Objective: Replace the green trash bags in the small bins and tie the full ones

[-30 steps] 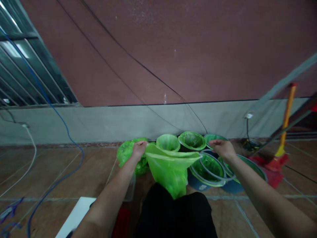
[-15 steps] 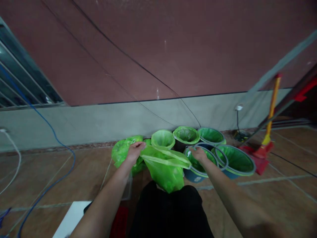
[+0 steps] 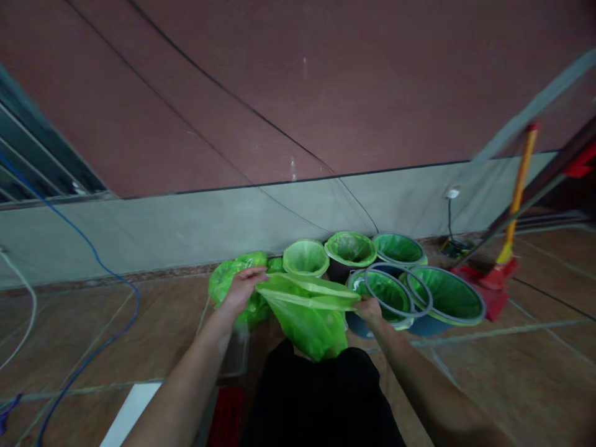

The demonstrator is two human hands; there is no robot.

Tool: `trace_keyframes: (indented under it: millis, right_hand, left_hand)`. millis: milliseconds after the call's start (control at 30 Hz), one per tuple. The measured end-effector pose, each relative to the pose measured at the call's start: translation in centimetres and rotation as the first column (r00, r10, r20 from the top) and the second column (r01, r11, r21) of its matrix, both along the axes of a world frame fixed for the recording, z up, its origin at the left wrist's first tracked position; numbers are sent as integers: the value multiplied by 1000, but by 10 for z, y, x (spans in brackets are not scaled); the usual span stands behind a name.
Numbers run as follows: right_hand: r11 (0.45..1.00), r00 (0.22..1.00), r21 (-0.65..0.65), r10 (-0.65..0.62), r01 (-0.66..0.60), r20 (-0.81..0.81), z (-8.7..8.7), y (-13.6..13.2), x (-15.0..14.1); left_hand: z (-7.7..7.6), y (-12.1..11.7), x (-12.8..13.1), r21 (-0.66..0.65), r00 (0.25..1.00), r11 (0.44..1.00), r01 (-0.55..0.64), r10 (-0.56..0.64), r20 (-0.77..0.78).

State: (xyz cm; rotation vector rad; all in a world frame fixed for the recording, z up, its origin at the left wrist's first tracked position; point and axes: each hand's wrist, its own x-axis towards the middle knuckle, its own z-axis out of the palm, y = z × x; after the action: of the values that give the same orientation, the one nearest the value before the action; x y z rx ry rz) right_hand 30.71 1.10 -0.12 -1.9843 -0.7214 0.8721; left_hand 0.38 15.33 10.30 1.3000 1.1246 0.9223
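A green plastic garbage bag (image 3: 310, 326) hangs between my hands, its mouth stretched sideways above my knees. My left hand (image 3: 246, 284) is closed on the left end of its rim. On the right end, my right hand (image 3: 370, 307) pinches the rim, close beside a lined trash can (image 3: 361, 324). Two loose grey rings (image 3: 388, 267) lie across the tops of the cans near that hand. Behind my left hand sits another bulging green bag (image 3: 221, 279) on the floor.
Several green-lined trash cans (image 3: 305, 257) stand along the wall. To their right are a red dustpan (image 3: 488, 285) and a yellow handle (image 3: 520, 192). A blue hose (image 3: 95, 254) curves over the floor at left. A red crate (image 3: 226, 413) and a white board (image 3: 133, 413) lie by my left arm.
My right hand has moved from the can's rim down to the bag's right edge and gripped it. The bag's mouth is now pulled wider; my left hand has shifted slightly left.
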Motion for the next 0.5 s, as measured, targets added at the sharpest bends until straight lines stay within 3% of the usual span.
trace_keyframes:
  millis: [100,233,267,333,367,400,500]
  right_hand:
    - [999,987,39,-25,19,160,48,26,24]
    - [979,967,205,-38,-16,253,145,73,43]
    - [940,970,341,-75,-9,233,170,82,42]
    - [803,985,596,-88,-19,150,214,92,33]
    - [736,993,676,-67,-17,98,230,94,27]
    - [731,999,682,-27,-9,42,243,94,20]
    - [798,990,601,48,44,-136,263,86,5]
  left_hand:
    - [29,11,1,1,1000,1000,12,-12,3]
    - [100,34,19,190,999,981,-24,19,26]
    - [117,37,25,262,999,965,-12,-1,47]
    - [144,40,37,383,991,923,-22,-32,133]
    - [152,39,42,417,984,908,-38,-39,173]
    - [157,37,46,420,982,907,-36,-47,184]
    - [157,28,53,346,986,938,12,-70,154]
